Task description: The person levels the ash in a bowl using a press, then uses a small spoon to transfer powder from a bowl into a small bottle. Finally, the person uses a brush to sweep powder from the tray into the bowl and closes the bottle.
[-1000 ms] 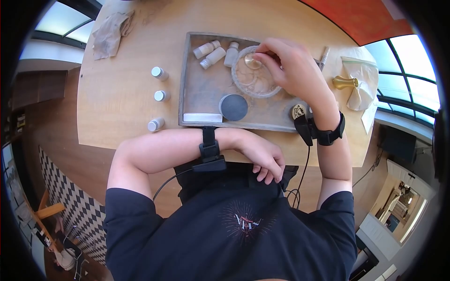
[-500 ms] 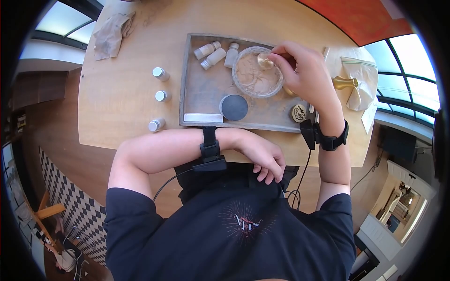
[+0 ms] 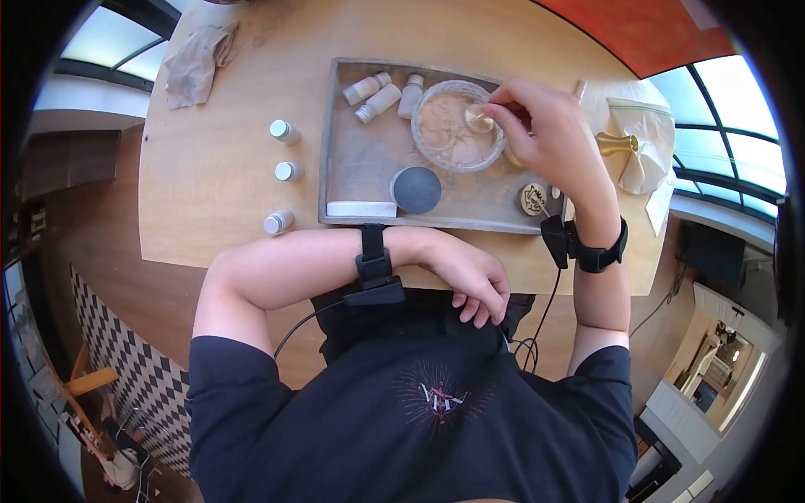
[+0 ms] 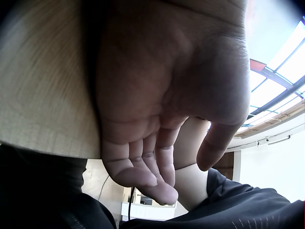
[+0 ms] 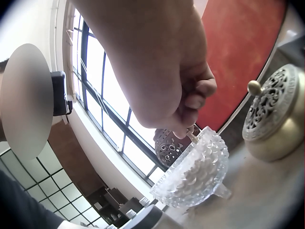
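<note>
My right hand (image 3: 549,138) pinches a small, shiny brass ash press (image 3: 479,118) with a round, flat face, between thumb and fingertips. It is over the right side of a cut-glass bowl (image 3: 419,149) that holds beige, powdery ash (image 3: 440,121) with an uneven, cracked surface. In the right wrist view the fingertips are right at the rim of the footed glass bowl (image 5: 195,174). My left hand (image 3: 470,277) hangs loosely curled by the table's front edge, in front of the lap, with nothing in it; its palm and fingers (image 4: 164,160) show in the left wrist view.
The bowl stands in a grey tray (image 3: 360,180) with several small bottles (image 3: 381,102), a dark round lid (image 3: 417,190), a white box (image 3: 360,210) and a brass burner (image 3: 532,201). White-capped bottles (image 3: 287,172) stand left; a brass vase (image 3: 616,144) and bag (image 3: 641,117) lie right.
My right hand has moved the ash press from the upper middle of the bowl toward its right side. More of the ash surface now shows. The left hand has stayed where it was.
</note>
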`<state>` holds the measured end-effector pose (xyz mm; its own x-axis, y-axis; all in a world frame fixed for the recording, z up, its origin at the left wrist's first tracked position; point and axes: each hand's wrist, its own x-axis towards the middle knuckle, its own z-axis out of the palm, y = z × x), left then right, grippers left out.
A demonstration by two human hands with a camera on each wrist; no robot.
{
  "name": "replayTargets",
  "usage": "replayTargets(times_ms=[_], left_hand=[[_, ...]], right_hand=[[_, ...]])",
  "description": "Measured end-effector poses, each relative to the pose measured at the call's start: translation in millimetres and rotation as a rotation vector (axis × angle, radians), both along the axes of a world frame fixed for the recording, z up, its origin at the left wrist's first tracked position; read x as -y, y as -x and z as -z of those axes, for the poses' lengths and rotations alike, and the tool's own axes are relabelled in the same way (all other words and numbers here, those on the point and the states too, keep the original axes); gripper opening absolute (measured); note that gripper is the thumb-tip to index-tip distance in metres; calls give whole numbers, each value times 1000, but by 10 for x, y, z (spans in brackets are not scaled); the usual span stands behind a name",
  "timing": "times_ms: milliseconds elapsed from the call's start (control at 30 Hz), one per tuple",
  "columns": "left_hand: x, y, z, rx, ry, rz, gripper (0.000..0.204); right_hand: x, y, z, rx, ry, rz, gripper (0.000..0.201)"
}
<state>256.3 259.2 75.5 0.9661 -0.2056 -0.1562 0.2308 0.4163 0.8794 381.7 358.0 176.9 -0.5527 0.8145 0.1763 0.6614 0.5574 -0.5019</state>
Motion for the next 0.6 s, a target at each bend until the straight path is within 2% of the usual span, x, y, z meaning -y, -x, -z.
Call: replayTargets(times_ms=[200, 333, 433, 600], left_hand=[[20, 12, -7, -4, 17, -17, 36], [-16, 27, -54, -8, -4, -17, 36], [3, 9, -15, -4, -2, -13, 36], [0, 10, -17, -3, 2, -10, 35]], right_hand=[[-33, -3, 134, 14, -56, -69, 10], [44, -13, -13, 12, -32, -7, 11], [74, -22, -2, 46, 41, -4, 13], [76, -17, 49, 28, 14, -17, 12]])
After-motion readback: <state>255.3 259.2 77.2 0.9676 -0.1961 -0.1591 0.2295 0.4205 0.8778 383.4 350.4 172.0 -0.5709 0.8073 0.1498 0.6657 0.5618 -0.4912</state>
